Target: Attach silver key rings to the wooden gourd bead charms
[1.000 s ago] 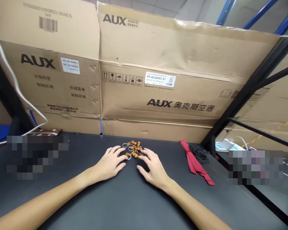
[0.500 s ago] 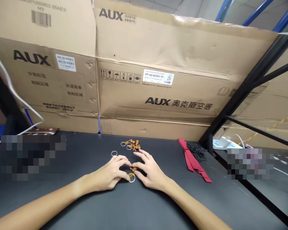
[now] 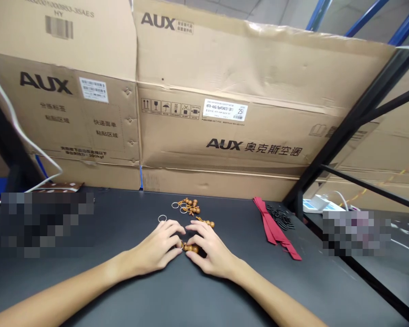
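Between my hands a wooden gourd keychain (image 3: 191, 248) lies low over the black table, its gourd end pointing right. My left hand (image 3: 162, 245) pinches the cord end with thumb and forefinger; the ring there is mostly hidden. The thumb and forefinger of my right hand (image 3: 213, 250) curl closed around the gourd end. Just beyond my right fingertips lies another wooden gourd (image 3: 208, 223) on an orange cord. A bare-looking metal ring (image 3: 162, 218) sits behind my left hand; what it joins is hidden. Farther back, more gourd keychains (image 3: 192, 210) lie bunched together with their rings to the left.
On the right lie red ribbon strips (image 3: 274, 227) beside a pile of black loops (image 3: 282, 217). Large cardboard sheets (image 3: 218, 127) stand behind the black table (image 3: 150, 299). A black metal frame (image 3: 341, 113) slants at the right; a white cable (image 3: 23, 131) hangs left.
The keychain between my hands has turned, so its ring has gone under my left fingers and its gourd shows at right. My right fingers have lowered slightly, uncovering the gourd behind them.
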`<state>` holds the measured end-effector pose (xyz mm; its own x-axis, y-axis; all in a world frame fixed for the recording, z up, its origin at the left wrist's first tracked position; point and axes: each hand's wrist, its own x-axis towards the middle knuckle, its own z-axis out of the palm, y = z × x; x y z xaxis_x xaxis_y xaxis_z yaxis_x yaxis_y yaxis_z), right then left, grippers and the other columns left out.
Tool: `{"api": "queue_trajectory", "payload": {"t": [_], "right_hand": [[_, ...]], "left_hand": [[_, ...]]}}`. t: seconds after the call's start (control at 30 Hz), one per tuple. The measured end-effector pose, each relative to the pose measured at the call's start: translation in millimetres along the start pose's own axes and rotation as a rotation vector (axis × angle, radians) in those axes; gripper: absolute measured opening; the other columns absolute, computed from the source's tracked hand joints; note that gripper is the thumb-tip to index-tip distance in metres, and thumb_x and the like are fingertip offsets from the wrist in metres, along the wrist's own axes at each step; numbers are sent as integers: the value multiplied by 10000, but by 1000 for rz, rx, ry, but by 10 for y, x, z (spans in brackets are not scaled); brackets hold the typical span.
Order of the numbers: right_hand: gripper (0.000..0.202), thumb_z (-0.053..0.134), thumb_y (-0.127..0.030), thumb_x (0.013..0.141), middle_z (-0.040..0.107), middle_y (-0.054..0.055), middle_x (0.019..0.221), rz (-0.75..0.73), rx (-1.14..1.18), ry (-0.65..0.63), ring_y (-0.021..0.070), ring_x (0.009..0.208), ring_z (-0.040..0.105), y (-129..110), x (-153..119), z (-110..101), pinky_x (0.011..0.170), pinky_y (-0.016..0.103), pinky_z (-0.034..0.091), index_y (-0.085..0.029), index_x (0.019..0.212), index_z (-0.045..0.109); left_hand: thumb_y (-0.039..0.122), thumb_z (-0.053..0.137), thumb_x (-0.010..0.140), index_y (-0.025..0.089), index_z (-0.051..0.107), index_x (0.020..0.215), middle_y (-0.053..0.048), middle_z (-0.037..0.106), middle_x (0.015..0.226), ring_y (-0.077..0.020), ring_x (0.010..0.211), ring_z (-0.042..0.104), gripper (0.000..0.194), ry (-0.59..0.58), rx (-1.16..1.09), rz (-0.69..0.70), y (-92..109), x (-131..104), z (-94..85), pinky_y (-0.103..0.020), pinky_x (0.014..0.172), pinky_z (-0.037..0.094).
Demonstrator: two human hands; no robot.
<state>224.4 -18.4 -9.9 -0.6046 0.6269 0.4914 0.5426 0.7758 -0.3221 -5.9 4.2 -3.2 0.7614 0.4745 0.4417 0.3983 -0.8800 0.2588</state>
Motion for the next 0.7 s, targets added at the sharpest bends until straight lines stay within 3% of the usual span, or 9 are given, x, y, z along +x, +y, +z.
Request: {"api": "queue_trajectory", "payload": {"t": [0.3, 0.53, 0.7], "right_hand": [[54, 615, -217, 852, 590, 119, 1229, 122, -67, 77, 295, 1261, 461, 126, -12, -11, 996, 493, 442, -207, 905, 613], [64, 616, -230, 860, 577, 108, 1257, 41, -3, 24, 277, 1286, 440, 36, -4, -12, 1049, 495, 407, -209, 920, 603], [42, 618, -222, 852, 583, 110, 1248, 38, 0, 29, 282, 1281, 443, 39, 3, -11, 1052, 497, 401, -205, 880, 591]], "left_hand": [[111, 502, 932, 198, 580, 881, -73, 562, 1193, -230, 1154, 486, 128, -45, -71, -29, 16, 16, -58, -376, 984, 411], [208, 592, 902, 203, 593, 905, -91, 543, 1215, -263, 1188, 462, 6, -21, -61, -49, -16, -6, -10, -427, 997, 400], [156, 508, 941, 197, 591, 880, -85, 546, 1211, -242, 1165, 469, 111, -22, -80, -48, -27, 1, 6, -402, 993, 405]]}}
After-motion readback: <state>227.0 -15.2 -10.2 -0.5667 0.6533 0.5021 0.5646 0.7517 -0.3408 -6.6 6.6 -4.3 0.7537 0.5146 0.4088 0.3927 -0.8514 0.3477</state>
